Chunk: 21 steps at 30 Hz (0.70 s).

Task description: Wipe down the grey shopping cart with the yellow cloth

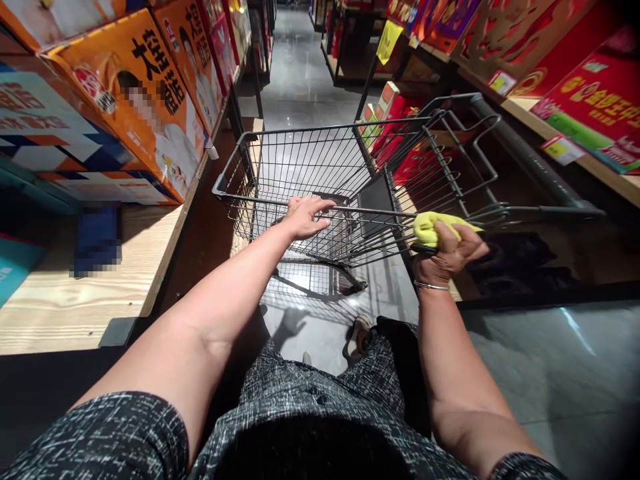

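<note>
A grey wire shopping cart stands sideways in front of me, its handle bar to the right. My left hand is over the near top rail, fingers stretched and apart, with nothing in it. Whether its palm rests on the rail I cannot tell. Further right along the same rail, my right hand is closed around a bunched yellow cloth, which lies against the rail. Something dark under that hand is too small to name.
Orange gift boxes fill the left shelf, with a blurred dark blue item on its wooden board. Red boxes line the right shelf. A grey tiled aisle runs ahead between the shelves. My shoe is below the cart.
</note>
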Each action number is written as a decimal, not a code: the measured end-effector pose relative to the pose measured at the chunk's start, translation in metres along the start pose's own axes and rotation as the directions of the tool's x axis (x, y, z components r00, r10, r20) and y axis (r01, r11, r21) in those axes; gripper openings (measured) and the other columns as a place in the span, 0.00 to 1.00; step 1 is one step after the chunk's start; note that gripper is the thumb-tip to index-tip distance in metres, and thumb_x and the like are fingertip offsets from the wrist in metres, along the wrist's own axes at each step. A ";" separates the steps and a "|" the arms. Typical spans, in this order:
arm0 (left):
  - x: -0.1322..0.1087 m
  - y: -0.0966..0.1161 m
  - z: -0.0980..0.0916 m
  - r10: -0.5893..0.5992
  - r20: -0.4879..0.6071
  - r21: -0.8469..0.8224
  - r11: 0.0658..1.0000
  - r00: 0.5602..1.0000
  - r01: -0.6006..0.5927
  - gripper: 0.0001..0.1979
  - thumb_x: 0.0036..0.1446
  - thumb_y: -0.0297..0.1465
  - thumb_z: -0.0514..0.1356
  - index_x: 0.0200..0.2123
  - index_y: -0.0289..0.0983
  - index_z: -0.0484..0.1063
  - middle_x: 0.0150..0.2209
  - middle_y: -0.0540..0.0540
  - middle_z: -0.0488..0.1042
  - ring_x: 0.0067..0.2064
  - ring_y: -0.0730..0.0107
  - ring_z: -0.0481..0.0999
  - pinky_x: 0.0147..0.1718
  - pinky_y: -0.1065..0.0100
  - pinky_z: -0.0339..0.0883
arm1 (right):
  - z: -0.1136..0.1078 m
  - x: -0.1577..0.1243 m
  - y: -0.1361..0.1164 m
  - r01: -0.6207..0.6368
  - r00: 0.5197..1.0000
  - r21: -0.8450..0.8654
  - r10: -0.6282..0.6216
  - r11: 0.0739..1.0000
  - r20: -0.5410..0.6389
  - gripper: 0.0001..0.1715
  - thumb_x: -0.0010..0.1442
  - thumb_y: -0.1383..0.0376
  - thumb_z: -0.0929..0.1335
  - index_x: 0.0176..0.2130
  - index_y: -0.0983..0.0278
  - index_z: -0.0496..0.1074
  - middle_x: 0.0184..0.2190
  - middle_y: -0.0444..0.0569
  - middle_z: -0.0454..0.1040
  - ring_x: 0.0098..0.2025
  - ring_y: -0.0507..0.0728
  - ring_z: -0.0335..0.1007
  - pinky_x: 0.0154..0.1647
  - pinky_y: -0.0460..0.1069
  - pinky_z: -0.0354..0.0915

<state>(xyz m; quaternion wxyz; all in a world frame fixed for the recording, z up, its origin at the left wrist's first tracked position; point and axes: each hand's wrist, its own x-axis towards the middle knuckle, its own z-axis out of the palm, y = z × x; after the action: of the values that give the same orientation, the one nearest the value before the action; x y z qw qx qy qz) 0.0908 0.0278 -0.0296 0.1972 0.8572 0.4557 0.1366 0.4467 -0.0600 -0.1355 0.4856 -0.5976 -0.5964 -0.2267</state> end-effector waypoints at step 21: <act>0.001 -0.019 -0.006 -0.020 -0.032 -0.046 0.999 0.999 0.019 0.20 0.64 0.40 0.59 0.58 0.53 0.73 0.56 0.52 0.78 0.61 0.56 0.68 0.62 0.52 0.47 | 0.005 -0.043 -0.007 -0.033 0.938 -0.076 0.057 0.997 0.343 0.17 0.55 0.65 0.68 0.43 0.61 0.80 0.46 0.57 0.71 0.50 0.65 0.63 0.52 0.61 0.57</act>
<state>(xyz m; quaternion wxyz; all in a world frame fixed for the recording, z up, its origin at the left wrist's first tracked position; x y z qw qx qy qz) 0.0751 0.0393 -0.0333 0.2109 0.8455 0.4640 0.1591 0.4306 -0.0780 -0.1725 0.3578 -0.6578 -0.6504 -0.1276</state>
